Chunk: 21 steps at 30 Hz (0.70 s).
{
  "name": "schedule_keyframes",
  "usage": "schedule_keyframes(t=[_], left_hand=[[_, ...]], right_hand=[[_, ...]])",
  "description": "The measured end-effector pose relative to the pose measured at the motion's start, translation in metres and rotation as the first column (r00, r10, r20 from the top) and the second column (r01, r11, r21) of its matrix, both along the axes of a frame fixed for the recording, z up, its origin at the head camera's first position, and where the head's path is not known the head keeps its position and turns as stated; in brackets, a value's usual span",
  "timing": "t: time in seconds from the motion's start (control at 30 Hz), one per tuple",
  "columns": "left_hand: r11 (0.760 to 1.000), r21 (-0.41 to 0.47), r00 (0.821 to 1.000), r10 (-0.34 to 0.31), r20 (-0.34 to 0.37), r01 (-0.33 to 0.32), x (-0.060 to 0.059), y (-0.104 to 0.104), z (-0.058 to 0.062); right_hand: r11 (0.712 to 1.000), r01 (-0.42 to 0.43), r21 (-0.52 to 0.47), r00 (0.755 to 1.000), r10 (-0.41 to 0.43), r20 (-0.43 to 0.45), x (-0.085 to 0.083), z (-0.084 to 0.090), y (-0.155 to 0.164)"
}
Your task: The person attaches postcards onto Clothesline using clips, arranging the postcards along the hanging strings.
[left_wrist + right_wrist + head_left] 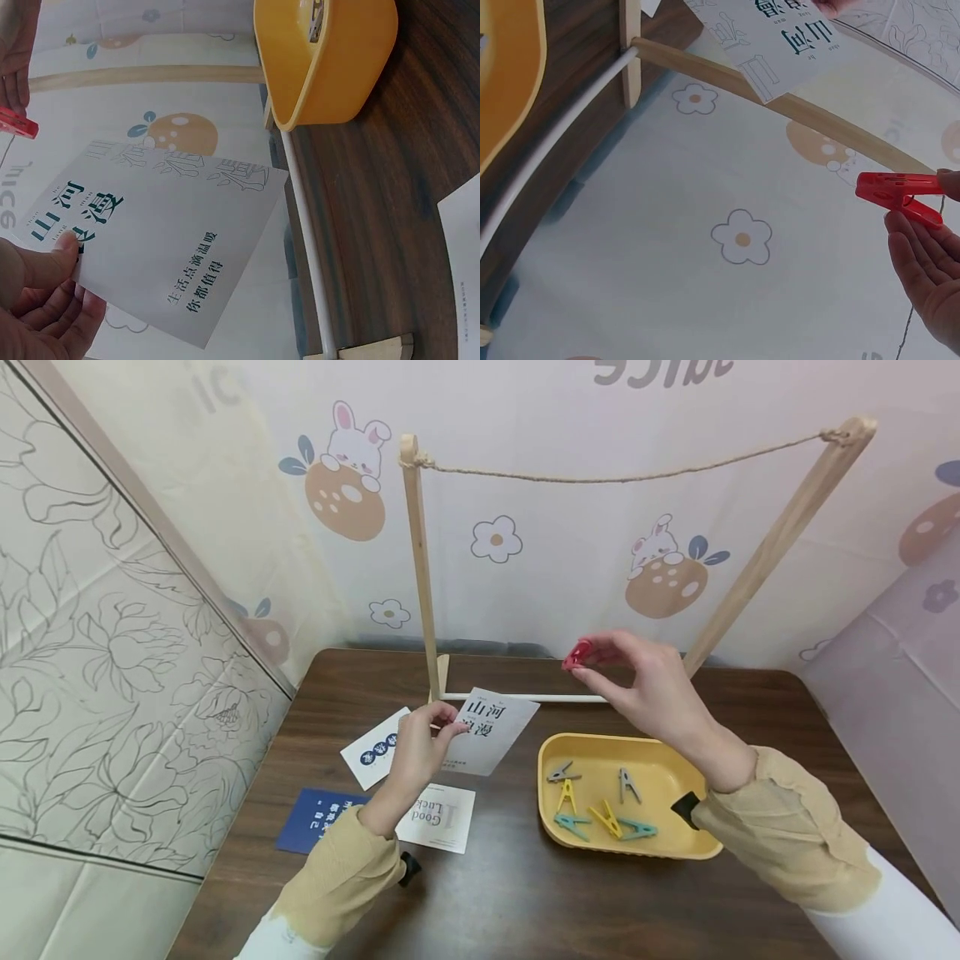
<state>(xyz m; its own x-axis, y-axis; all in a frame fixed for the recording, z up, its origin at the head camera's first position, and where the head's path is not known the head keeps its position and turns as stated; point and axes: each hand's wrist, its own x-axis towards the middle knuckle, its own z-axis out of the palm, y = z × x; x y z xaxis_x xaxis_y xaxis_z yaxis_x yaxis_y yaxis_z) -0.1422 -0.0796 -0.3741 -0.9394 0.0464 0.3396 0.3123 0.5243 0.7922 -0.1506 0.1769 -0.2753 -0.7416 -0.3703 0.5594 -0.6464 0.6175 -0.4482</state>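
A: Left fingers [52,259]?
B: Curled, thumb on top, pinching one corner of a white card [491,732] printed with dark Chinese characters. Left hand [420,750] raised off the table, card tilted, just left of the yellow tray [678,843].

A: Right fingers [919,255]?
B: Closed round a red clothespin [577,654], gripped between thumb and fingertips. Right hand [645,685] lifted above the tray's far edge, in front of the wooden frame's [420,568] lower white bar [525,697]. Pin's tip pointing left toward the card, well apart from it in the right wrist view.

A: Inside the tray?
B: Loose clothespins: two grey [628,783], two yellow [606,817], two teal [572,823].

A: Left of the tray, on the table?
B: Three more cards flat on the dark wood table [525,885]: a "Good Luck" card [438,817] nearest the tray, a white card with blue dots [375,750] further left, a blue card [318,821] furthest left, partly under the left sleeve.

A: Behind the tray?
B: Wooden frame standing at the table's far edge, two uprights, a slack twine [622,475] strung between their tops. Bare along its whole span. Beyond that, a wall cloth with rabbits and flowers.
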Motion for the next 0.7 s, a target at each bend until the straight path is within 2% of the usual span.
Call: schedule_keyframes(t=[0.27,0.7], left_hand=[[1.000,0.007,1.000,0.008,-0.027,-0.008,-0.011,-0.002,0.013],[1.000,0.014,0.999,0.026,-0.045,-0.025,-0.024,-0.004,0.030]], right_hand=[[0.999,-0.030,0.017,0.999,0.030,-0.012,-0.007,0.016,-0.012],[0.998,-0.047,-0.035,0.998,0.046,-0.039,-0.022,0.034,-0.027]])
